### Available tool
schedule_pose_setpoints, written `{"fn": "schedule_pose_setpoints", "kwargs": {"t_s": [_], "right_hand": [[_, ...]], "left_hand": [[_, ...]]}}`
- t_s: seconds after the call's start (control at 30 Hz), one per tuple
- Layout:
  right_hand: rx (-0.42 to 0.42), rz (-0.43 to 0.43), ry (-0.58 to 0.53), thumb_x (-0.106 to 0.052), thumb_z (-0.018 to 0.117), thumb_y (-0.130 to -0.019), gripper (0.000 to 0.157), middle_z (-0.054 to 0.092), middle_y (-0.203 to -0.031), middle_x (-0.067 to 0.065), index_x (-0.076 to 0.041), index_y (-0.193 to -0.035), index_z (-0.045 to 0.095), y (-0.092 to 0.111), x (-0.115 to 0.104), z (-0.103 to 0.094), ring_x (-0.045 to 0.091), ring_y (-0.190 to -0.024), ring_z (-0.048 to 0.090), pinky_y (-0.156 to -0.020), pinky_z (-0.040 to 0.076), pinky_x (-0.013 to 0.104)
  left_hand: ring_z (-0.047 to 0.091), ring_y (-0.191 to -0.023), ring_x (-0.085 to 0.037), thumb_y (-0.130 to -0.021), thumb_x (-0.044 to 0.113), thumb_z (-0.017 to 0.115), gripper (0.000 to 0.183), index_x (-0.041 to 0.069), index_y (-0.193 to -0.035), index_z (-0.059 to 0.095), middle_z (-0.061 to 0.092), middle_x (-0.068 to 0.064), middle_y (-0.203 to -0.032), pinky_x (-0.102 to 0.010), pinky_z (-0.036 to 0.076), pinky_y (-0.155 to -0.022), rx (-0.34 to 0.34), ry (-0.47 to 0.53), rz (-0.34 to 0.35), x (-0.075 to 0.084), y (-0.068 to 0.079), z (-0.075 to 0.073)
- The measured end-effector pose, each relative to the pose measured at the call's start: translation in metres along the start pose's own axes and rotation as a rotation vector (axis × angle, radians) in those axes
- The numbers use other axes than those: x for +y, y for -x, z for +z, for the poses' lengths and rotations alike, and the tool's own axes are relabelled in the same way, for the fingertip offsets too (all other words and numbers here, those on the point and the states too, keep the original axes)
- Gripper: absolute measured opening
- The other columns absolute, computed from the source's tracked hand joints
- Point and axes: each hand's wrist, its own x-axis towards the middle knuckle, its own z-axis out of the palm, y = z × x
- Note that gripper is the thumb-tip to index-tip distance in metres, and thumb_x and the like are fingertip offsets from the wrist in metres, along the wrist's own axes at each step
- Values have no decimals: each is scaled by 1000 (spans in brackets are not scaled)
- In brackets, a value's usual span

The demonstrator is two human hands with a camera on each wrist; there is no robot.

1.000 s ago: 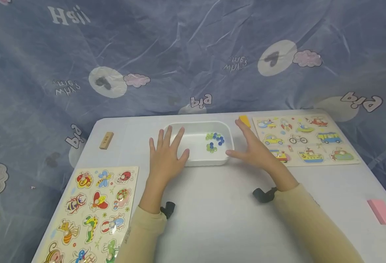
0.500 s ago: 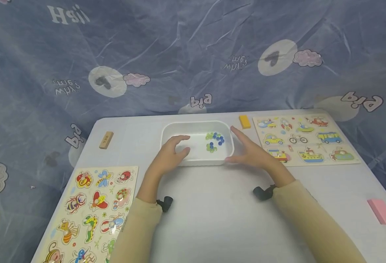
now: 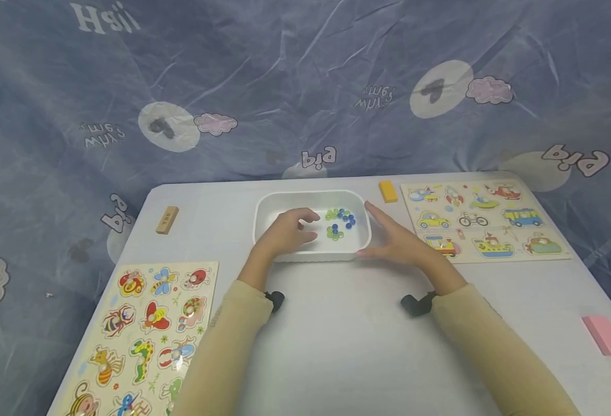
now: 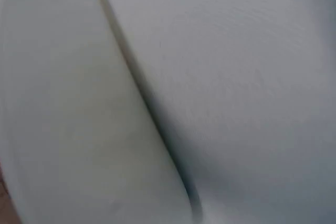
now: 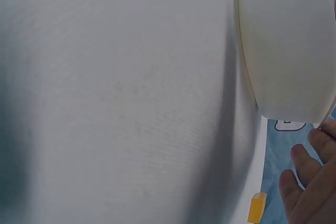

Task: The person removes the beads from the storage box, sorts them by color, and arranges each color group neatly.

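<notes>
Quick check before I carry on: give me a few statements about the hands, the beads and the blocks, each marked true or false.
1. Inside the white tray lie blue beads and green beads. True.
2. The left hand rests on the insect puzzle. False: it is over the white tray, to the left of the beads.
3. The right hand is at the white tray's right end. True.
4. The yellow block lies left of the white tray. False: it lies to the right, near the vehicle puzzle.
5. The pink block lies on the right part of the table. True.
6. All visible beads sit in the white tray's left half. False: they sit in its right half.
</notes>
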Motion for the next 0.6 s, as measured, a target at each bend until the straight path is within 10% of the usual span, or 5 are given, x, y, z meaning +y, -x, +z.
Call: {"fn": "schedule_pose_setpoints", "kwargs": {"t_s": [0.6], "right_hand": [[5, -7, 22, -54, 79, -67, 115, 9, -160, -2, -25, -152, 8, -2, 4, 1, 24, -148, 8, -117, 14, 49]], "left_hand": [[58, -86, -14, -89, 30, 63, 22, 25, -111, 66, 63, 3, -94, -35, 48, -78, -28, -221, -124, 10, -36, 28]]}}
